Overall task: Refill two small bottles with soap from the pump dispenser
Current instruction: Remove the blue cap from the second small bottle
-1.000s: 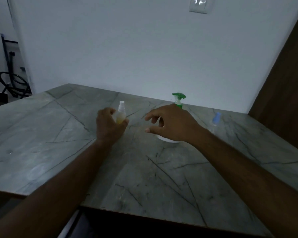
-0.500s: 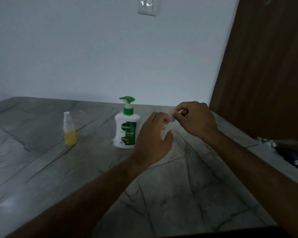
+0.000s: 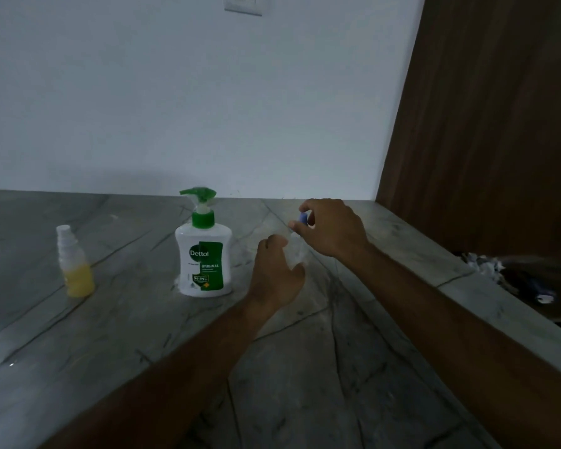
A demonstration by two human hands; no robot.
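A white Dettol pump dispenser point(image 3: 203, 254) with a green pump stands in the middle of the grey marble table point(image 3: 143, 319). To its left stands a small clear bottle point(image 3: 73, 262) with a white spray top and yellow liquid in its lower half. Right of the dispenser my left hand point(image 3: 277, 273) wraps around the body of a small clear bottle point(image 3: 296, 251), mostly hidden by my fingers. Above it my right hand point(image 3: 332, 228) pinches that bottle's blue cap point(image 3: 303, 217) between thumb and fingertips.
A white wall with a switch plate point(image 3: 243, 4) rises behind the table. A brown wooden panel point(image 3: 486, 124) stands at the right. Beyond the table's right edge lies dark clutter with a small blue object point(image 3: 538, 290).
One second ago my left hand held the yellow bottle; it let go and moved right to the blue-capped bottle. My right hand took hold of the blue cap. The view swung right.
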